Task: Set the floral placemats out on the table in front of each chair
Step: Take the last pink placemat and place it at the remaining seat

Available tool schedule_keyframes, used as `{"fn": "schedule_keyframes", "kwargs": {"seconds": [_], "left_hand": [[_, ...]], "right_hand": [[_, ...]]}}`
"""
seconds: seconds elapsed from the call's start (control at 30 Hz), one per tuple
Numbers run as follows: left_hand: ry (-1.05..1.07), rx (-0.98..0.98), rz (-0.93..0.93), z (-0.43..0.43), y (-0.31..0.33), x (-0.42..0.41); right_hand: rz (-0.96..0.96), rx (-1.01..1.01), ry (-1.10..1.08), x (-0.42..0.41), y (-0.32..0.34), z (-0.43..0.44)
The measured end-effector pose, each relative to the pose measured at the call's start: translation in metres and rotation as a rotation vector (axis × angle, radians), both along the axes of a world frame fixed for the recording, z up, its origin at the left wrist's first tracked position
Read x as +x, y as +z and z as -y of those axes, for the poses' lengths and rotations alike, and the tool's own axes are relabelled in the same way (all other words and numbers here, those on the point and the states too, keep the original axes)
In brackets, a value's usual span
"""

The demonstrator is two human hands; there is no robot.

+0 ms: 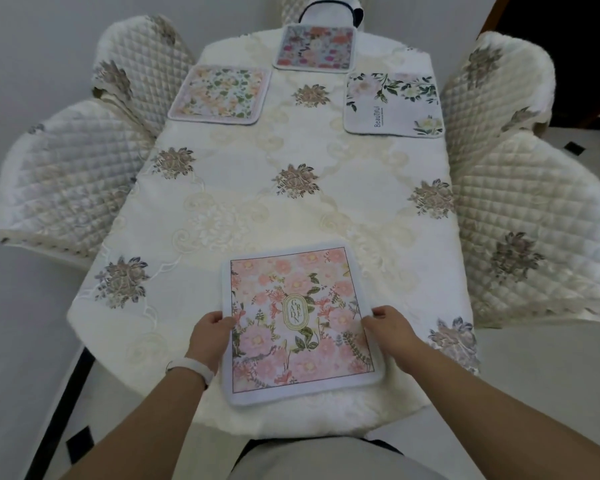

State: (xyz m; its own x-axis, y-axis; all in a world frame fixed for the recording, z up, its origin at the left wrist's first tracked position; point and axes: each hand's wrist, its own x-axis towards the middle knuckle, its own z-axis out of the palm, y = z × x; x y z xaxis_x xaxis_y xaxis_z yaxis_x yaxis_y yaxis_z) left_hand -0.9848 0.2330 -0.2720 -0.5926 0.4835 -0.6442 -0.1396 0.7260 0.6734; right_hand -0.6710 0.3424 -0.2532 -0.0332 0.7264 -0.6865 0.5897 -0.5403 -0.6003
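A pink floral placemat marked "Garden" lies at the near end of the table. My left hand grips its left edge, and my right hand grips its right edge. Three other floral placemats lie at the far end: a green-and-peach one at the far left, a pink-and-blue one at the head, and a white one with green leaves at the far right.
A cream embroidered tablecloth covers the table. Quilted chairs stand around it: two on the left, two on the right, one at the far end. White floor lies on both sides.
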Motion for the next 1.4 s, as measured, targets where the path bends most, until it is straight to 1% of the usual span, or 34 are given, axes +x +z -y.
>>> {"fn": "schedule_keyframes", "kwargs": {"seconds": [0.17,0.4,0.63,0.77,0.97,1.13,1.23,1.4], "left_hand": [[-0.09,0.032,-0.015,0.009,0.0,0.007],[-0.106,0.106,0.044,0.008,0.005,0.002],[-0.193,0.223,0.151,-0.018,0.015,-0.001],[-0.302,0.266,0.216,-0.043,0.02,0.014],[-0.44,0.311,0.298,-0.07,0.041,0.059],[-0.53,0.312,0.298,-0.079,0.057,0.109],[-0.592,0.32,0.28,-0.085,0.062,0.148],[-0.657,0.312,0.267,-0.091,0.069,0.243]], "right_hand": [[-0.035,-0.014,-0.018,-0.007,0.001,-0.001],[-0.012,0.075,-0.044,-0.015,0.011,0.01],[0.017,0.151,-0.185,-0.009,0.03,0.031],[0.055,0.232,-0.307,0.007,0.044,0.042],[0.024,0.325,-0.541,0.052,0.062,0.068],[-0.01,0.357,-0.68,0.101,0.074,0.088],[-0.017,0.37,-0.731,0.14,0.079,0.1],[-0.036,0.397,-0.833,0.223,0.092,0.115]]}}
